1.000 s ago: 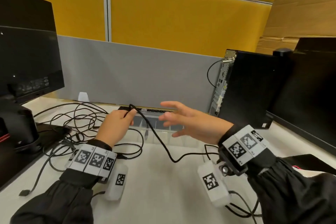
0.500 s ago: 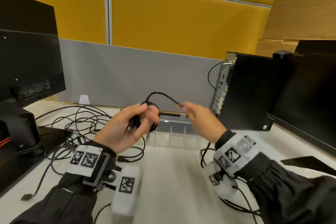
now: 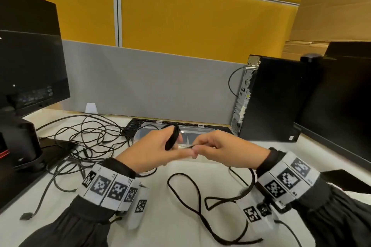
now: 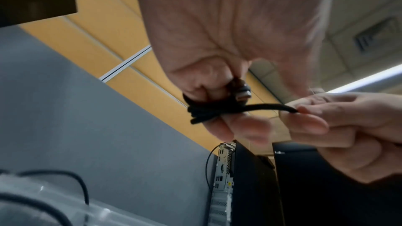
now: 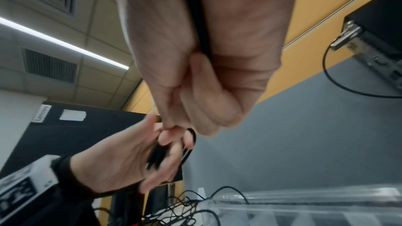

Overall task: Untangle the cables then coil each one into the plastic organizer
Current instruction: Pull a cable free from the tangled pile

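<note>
Currently, nearest the front edge of the surface (image 3: 96,224), the slack tail of the black cable (image 3: 197,202) lies in loose loops between the two sleeves. One second ago that cable ran as a single long strand from the left hand across the surface; half a second ago a first turn sat on the left fingers.

Above the loops, the left hand (image 3: 152,152) now carries a small bundle of turns wound round its curled fingers (image 4: 237,130); the left wrist view shows a metal plug (image 4: 309,93) tucked against the bundle. The right hand (image 3: 224,152) has come in to touch the left, its thumb and fingers (image 4: 309,123) pinched shut on the strand just beside the bundle. The right wrist view shows the same strand running down through the palm.

Judgement: coiling of this cable is under way, a few turns done, most of the length yet to be wound.

Just behind the hands, the plastic organizer (image 3: 202,128) stands open; whether it holds any cable I cannot tell. Toward the far left corner, the tangle of other cables (image 3: 86,136) lies unsorted, so most of the task remains.
</note>
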Tool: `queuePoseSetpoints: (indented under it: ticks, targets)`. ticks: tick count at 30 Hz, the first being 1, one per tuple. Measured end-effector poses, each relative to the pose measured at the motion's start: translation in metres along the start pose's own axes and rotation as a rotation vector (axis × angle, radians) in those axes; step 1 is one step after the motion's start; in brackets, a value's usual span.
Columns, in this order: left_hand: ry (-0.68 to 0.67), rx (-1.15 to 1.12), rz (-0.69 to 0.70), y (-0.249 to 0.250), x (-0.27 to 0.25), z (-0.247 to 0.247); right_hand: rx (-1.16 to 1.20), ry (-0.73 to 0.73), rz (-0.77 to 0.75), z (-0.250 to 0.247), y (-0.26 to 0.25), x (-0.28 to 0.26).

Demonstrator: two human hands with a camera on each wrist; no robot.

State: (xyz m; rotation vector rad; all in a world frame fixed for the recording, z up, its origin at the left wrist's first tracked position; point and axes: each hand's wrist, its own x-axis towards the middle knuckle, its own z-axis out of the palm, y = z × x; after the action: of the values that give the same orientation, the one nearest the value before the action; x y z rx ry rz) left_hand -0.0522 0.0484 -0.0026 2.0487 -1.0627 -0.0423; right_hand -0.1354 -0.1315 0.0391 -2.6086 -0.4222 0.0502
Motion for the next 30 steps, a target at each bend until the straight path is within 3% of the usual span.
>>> queuePoseSetpoints:
  ticks: [2,4,9,14,16,20,22,24,27,30]
  targets:
    - [0.003,0.183,0.007,-0.003,0.001,-0.002,0.026,-0.061,0.052,0.0,0.006,-0.004]
    - [0.119,0.312,0.011,-0.009,0.001,-0.009,0.046,-0.124,0.108,-0.001,0.013,-0.011]
    - [0.3,0.295,-0.089,-0.023,-0.001,-0.026,0.212,-0.152,0.184,-0.023,0.034,-0.033]
    - [0.549,0.323,-0.295,-0.045,-0.008,-0.054,0.151,-0.221,0.382,-0.052,0.07,-0.063]
    - [0.576,0.318,-0.374,-0.054,-0.012,-0.06,0.12,-0.113,0.434,-0.069,0.088,-0.072]
    - [0.559,0.303,-0.426,-0.055,-0.008,-0.056,-0.005,0.252,0.571,-0.094,0.108,-0.07]
    - [0.503,0.257,-0.433,-0.051,-0.005,-0.049,-0.021,0.243,0.624,-0.093,0.102,-0.06]
    - [0.401,0.225,-0.441,-0.045,-0.003,-0.041,-0.188,0.156,0.592,-0.085,0.088,-0.049]
    - [0.289,0.086,-0.394,-0.033,0.0,-0.028,-0.255,0.173,0.343,-0.058,0.049,-0.031]
    - [0.233,-0.206,-0.3,-0.019,0.003,-0.016,-0.248,0.116,0.109,-0.016,0.014,-0.017]
